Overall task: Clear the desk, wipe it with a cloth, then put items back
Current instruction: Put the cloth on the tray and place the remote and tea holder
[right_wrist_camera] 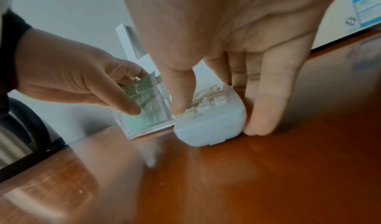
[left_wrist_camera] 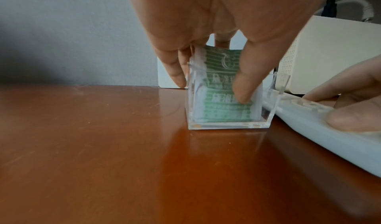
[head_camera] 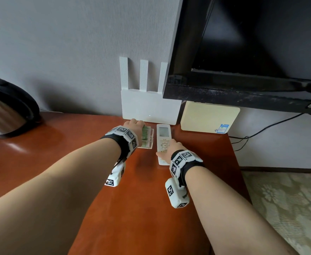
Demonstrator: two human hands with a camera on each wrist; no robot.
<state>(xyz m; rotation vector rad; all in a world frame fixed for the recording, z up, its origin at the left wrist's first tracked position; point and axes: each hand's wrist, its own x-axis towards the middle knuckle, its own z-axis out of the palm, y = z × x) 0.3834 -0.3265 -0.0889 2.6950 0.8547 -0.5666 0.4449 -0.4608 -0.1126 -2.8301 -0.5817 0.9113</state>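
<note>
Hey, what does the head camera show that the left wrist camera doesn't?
Only the head view shows the black TV, the kettle, the router's three antennas and both wrist bands.

Only the left wrist view shows the left hand's fingers pinching the green packets inside the clear box.

Both show the right hand gripping the white remote on the desk.

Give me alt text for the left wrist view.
The left hand grips a clear acrylic box of green packets standing on the brown desk. Beside it, the right hand holds a white remote.
</note>
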